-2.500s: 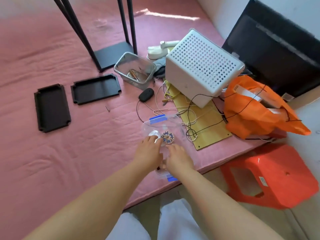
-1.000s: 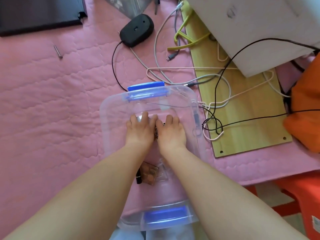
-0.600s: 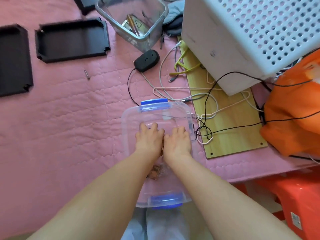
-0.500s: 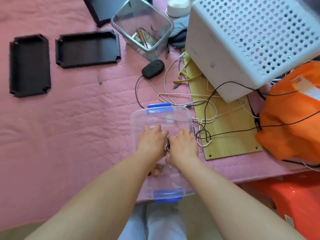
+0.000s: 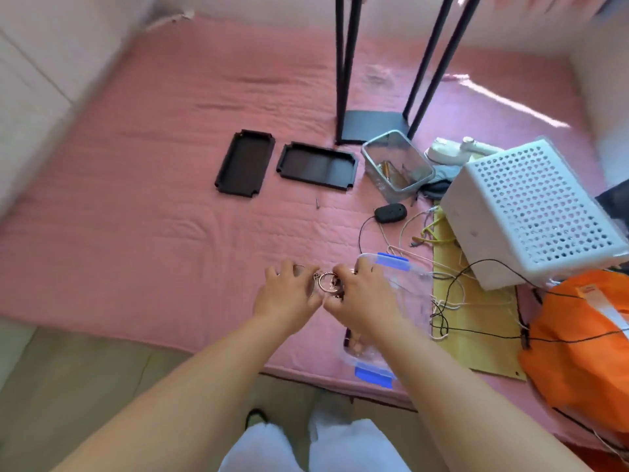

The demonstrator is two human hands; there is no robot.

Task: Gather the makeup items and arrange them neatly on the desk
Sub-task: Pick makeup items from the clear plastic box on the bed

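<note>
Hands meet over the pink quilted mattress (image 5: 143, 233), just left of the clear plastic storage box with blue latches (image 5: 405, 291). We see the left hand (image 5: 287, 303) with fingers spread and loosely curled around something small, though what it grips is too blurred to name. The right hand (image 5: 360, 301) is curled closer, fingers pinched on a cluster of small items that includes a rose-gold round ring-shaped piece (image 5: 326, 284), which sits between the two hands. A brownish palette-like item (image 5: 359, 344) lies inside the box, partly hidden by the right forearm.

We judge the step in hand to be gathering: lifting small items out of the box and carrying them toward open mattress. Two black rectangular trays (image 5: 316, 165) lie further off, well apart from the hands, and no bench surface shows. The next move, we think, calls for setting this handful down without scattering it, then reaching back into the box.
</note>
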